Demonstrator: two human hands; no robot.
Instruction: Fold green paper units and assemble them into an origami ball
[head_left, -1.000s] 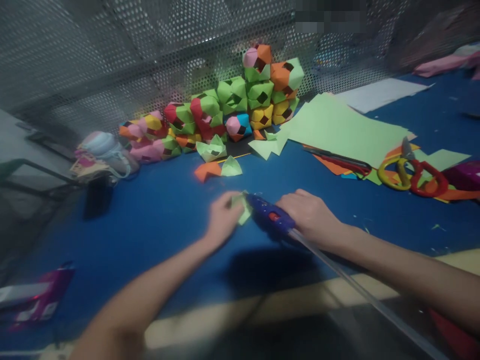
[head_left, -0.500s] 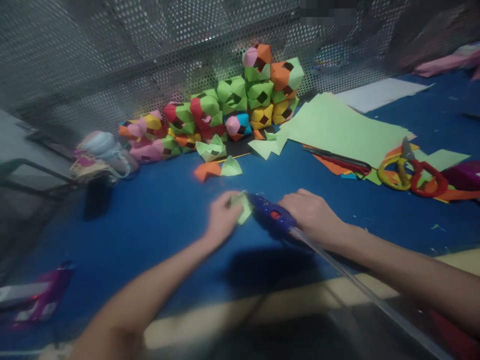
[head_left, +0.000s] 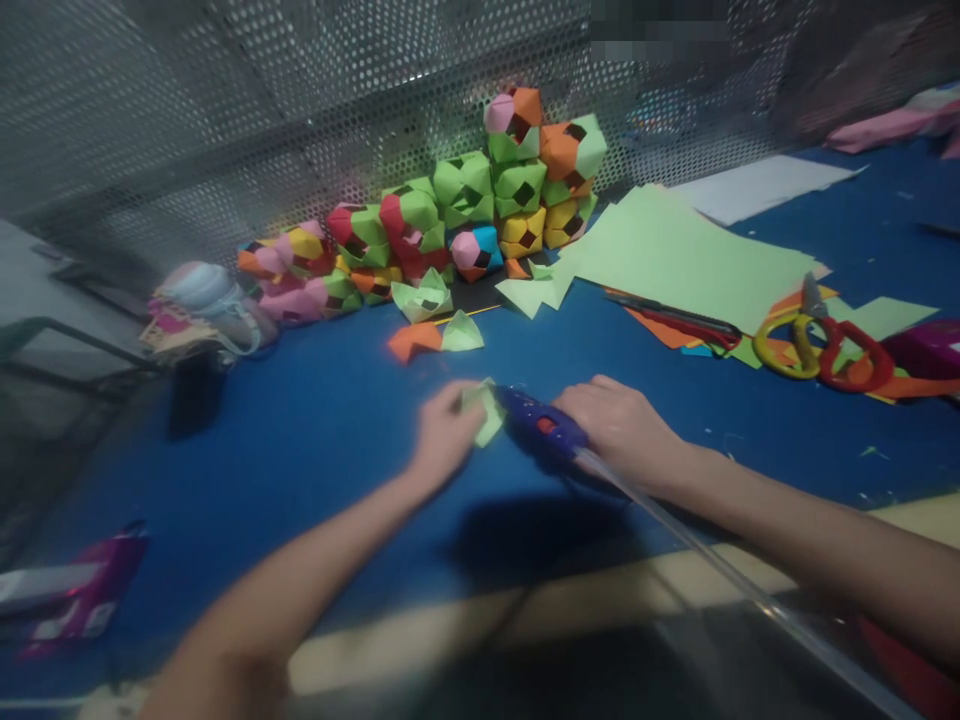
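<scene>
Pinched in my left hand (head_left: 444, 430) is a small folded piece of pale green paper (head_left: 489, 418). My right hand (head_left: 619, 425) is wrapped round a dark blue hot glue gun (head_left: 541, 424), whose nozzle end meets or nearly meets the paper's right edge; I cannot tell which. A long clear glue stick (head_left: 697, 555) runs out of the gun's back toward the lower right. Beyond my hands lies a folded orange and green paper piece (head_left: 437, 338), with an open green folded paper shape (head_left: 424, 297) behind it.
Stacked folded paper cubes (head_left: 465, 190) lean along a perforated metal panel (head_left: 300, 110). To the right lie green paper sheets (head_left: 682, 255) and scissors with yellow and red handles (head_left: 821, 345). A dark phone-like object (head_left: 196, 395) and a purple box (head_left: 97, 590) are at left.
The glue gun and my right hand have shifted very slightly left. My left hand and the green paper stay almost still.
</scene>
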